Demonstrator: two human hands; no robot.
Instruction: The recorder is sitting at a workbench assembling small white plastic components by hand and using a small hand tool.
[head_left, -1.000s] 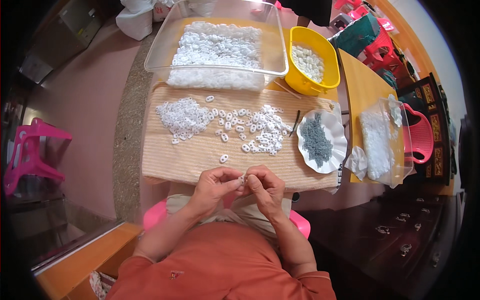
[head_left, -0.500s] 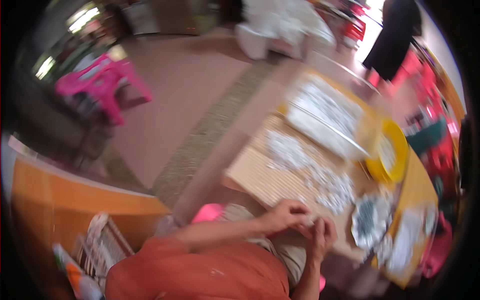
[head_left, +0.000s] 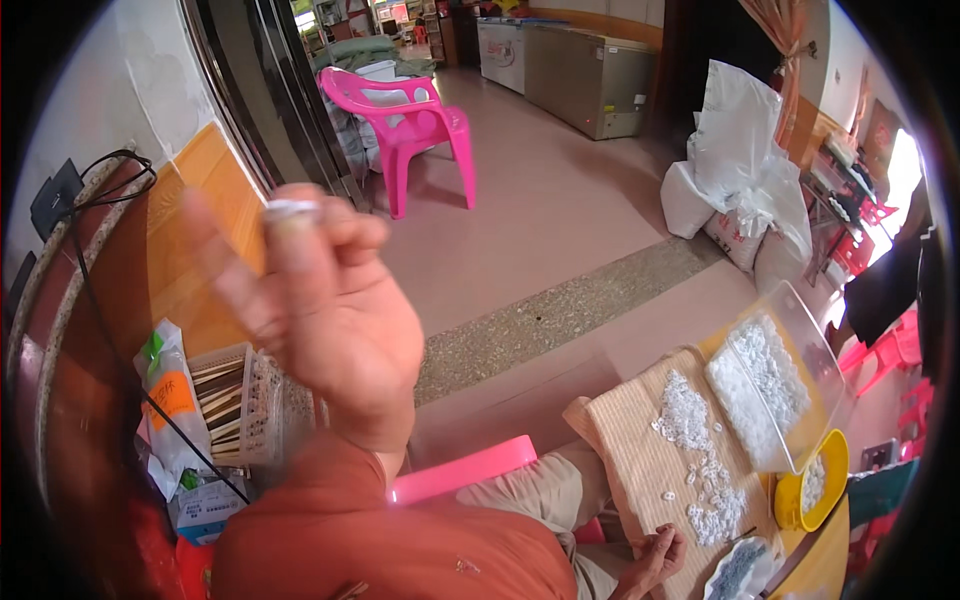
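Note:
My left hand (head_left: 345,310) is raised at the left, well away from the work surface, with one finger stretched out. A small white piece (head_left: 290,206) shows at its fingertips, too blurred to make out its shape. My right hand (head_left: 657,558) rests low by the near edge of a tan ribbed mat (head_left: 625,440). Its fingers are pinched together, and whatever they hold is hidden. On the mat lie two loose heaps of small white plastic pieces (head_left: 715,505). Close to my right hand is a fluted silvery dish (head_left: 719,583) with small dark grey bits in it.
Beyond the mat stand a clear plastic box (head_left: 796,440) of white pieces and a yellow bowl (head_left: 836,452). A pink chair (head_left: 425,130) and white sacks (head_left: 735,150) occupy the floor ahead. At my left are a basket of sticks (head_left: 262,400) and a hanging black cable (head_left: 110,350).
My left hand has left my right hand and swung up to the left. The right hand stays low by the mat. The view has turned toward the left.

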